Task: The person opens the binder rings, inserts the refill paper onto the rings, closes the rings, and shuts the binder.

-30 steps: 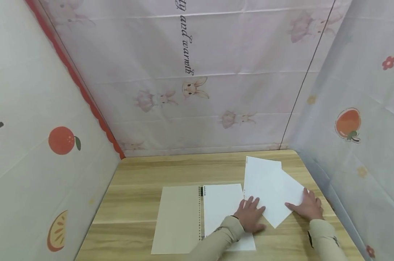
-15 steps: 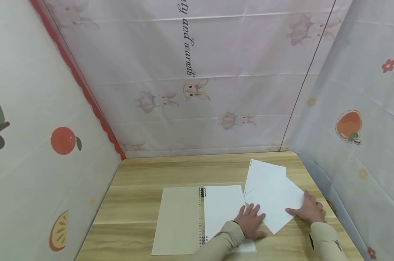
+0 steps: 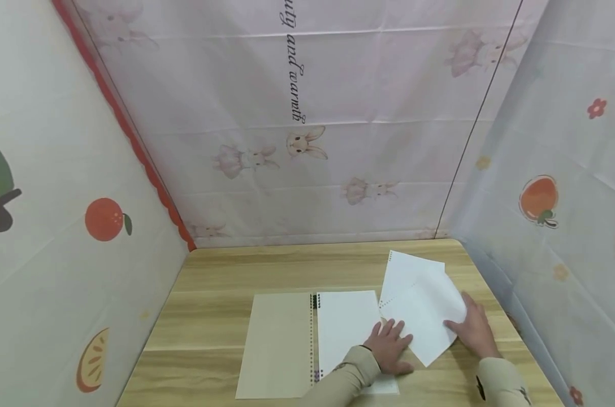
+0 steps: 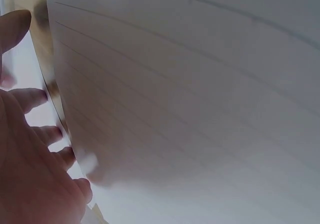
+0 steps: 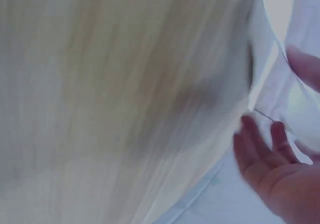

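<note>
An open notebook lies on the table, with a beige left side [image 3: 277,345] and a white right page [image 3: 344,322]. My left hand [image 3: 389,347] rests over that page's right edge, fingers spread. Two loose white sheets with punched holes overlap to the right. The upper sheet [image 3: 421,319] bends up along its right side, where my right hand [image 3: 475,328] pinches it between thumb and fingers. Beneath it, the lower sheet [image 3: 406,265] shows its top part. Faint ruled lines cross the paper [image 4: 190,99] in the left wrist view.
The wooden table [image 3: 226,271] stands against a back curtain [image 3: 297,209] printed with rabbits. Fruit-printed curtains close in on the left [image 3: 48,282] and right [image 3: 551,294]. The table's right edge runs close beside my right hand.
My right hand has shifted slightly left, and the upper sheet's right side now curls up off the table. The left hand stays on the notebook page.
</note>
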Demonstrator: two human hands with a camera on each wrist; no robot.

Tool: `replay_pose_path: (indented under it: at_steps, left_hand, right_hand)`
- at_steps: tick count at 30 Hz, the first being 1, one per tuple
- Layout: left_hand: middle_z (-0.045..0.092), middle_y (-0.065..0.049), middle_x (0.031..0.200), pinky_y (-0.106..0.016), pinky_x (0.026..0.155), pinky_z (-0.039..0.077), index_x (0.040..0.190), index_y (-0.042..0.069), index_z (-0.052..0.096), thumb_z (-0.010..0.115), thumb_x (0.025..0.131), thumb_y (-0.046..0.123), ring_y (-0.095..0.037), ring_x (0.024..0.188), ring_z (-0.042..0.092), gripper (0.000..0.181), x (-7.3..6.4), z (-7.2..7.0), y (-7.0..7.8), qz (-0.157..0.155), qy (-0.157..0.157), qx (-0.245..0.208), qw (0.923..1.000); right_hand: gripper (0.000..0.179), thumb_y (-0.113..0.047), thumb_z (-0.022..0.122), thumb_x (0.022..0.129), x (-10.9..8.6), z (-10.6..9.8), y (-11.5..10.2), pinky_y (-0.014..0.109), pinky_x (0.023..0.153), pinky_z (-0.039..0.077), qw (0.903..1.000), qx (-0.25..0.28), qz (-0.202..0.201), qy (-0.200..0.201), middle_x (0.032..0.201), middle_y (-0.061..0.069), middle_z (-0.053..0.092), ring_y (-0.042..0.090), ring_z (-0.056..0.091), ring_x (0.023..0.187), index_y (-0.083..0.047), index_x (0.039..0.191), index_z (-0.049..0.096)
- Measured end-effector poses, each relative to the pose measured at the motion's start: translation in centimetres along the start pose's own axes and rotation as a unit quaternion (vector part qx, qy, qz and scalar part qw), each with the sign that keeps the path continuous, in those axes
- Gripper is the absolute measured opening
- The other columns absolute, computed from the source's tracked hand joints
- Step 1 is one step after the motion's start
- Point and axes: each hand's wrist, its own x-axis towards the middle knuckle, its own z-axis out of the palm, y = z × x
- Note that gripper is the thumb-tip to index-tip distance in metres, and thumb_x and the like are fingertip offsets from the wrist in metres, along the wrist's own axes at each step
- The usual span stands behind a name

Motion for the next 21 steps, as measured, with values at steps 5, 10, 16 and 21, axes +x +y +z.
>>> replay_pose_path:
  at_steps: [5, 10, 16, 21]
  left_hand:
    - [0.033, 0.004, 0.169, -0.041, 0.124, 0.034, 0.158, 0.038, 0.04, 0.049, 0.095, 0.074, -0.019, 0.156, 0.033, 0.073, 0.6, 1.1, -0.1, -0.002, -0.002, 0.003, 1.0]
    - [0.034, 0.006, 0.169, -0.041, 0.123, 0.035, 0.157, 0.041, 0.04, 0.048, 0.094, 0.077, -0.018, 0.155, 0.034, 0.074, 1.5, 3.1, -0.4, -0.001, 0.018, 0.015, 0.9997]
    - [0.034, 0.005, 0.169, -0.042, 0.123, 0.036, 0.157, 0.039, 0.041, 0.049, 0.093, 0.077, -0.018, 0.155, 0.035, 0.075, 1.6, 3.1, -0.4, 0.001, 0.021, 0.011, 0.9997]
    - [0.034, 0.005, 0.169, -0.041, 0.124, 0.035, 0.157, 0.039, 0.041, 0.05, 0.093, 0.076, -0.018, 0.156, 0.034, 0.075, 1.5, 2.7, -0.3, 0.0, 0.009, 0.004, 1.0]
  right_hand:
    - [0.111, -0.001, 0.073, 0.09, -1.4, -0.1, -1.3, 0.034, 0.078, 0.062, 0.9865, 0.152, 0.041, 0.044, 0.15, 0.042, 0.028, 0.059, 0.054, 0.122, -0.002, 0.164, -0.01]
    - [0.127, -0.001, 0.07, 0.092, -2.6, 0.3, -2.1, 0.039, 0.105, 0.055, 0.9458, 0.291, 0.128, 0.067, 0.168, 0.036, 0.005, 0.058, 0.039, 0.144, -0.018, 0.155, -0.038]
    - [0.118, -0.009, 0.07, 0.094, -3.1, 1.6, -1.9, 0.058, 0.126, 0.021, 0.9047, 0.365, 0.202, 0.088, 0.17, 0.027, -0.009, 0.054, 0.015, 0.154, -0.006, 0.156, -0.03]
    - [0.069, -0.011, 0.06, 0.101, -3.3, 2.7, -1.0, 0.027, 0.096, 0.059, 0.904, 0.355, 0.227, 0.074, 0.157, 0.032, 0.036, 0.04, 0.063, 0.13, 0.011, 0.156, 0.025]
